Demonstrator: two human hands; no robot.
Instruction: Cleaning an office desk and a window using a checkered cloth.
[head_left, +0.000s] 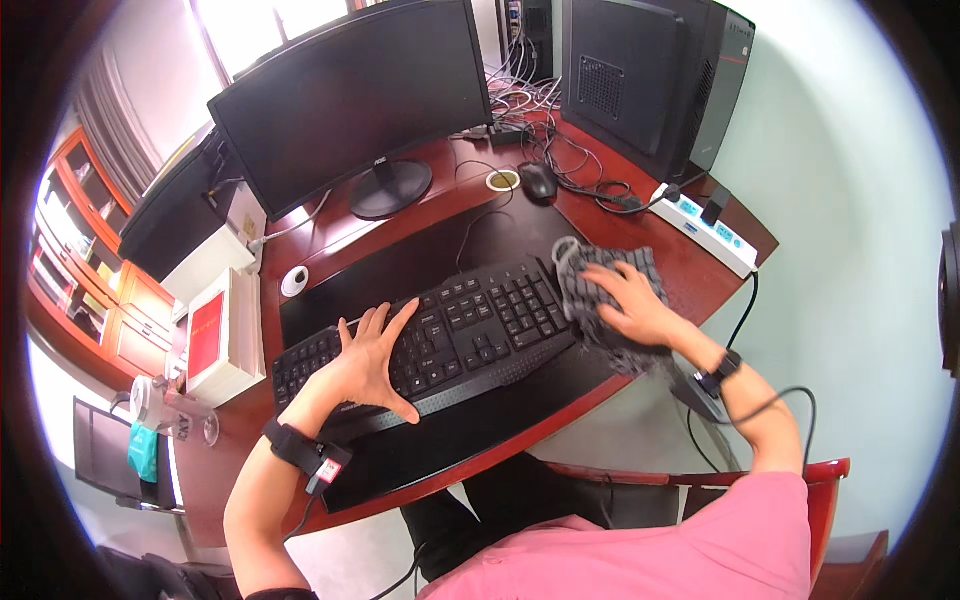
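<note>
A black computer keyboard (480, 330) lies aslant on a black desk mat (450, 442). My left hand (367, 364) rests on its left half with the fingers spread, holding nothing. My right hand (630, 304) lies on a grey checked cloth (611, 341) to the right of the keyboard, fingers bent over the fabric; the cloth's near end reaches over the desk edge. Each wrist wears a black strap with a small device and a cable. A black mouse (538, 182) sits beyond the cloth, beside a round cable hole.
A monitor (352, 105) stands at the back, a computer tower (637, 82) at the back right. Tangled cables (525, 97) lie between them. A white power strip (705, 229) is at the right edge. Thick books (232, 337) and a clear plastic cup (184, 420) are on the left.
</note>
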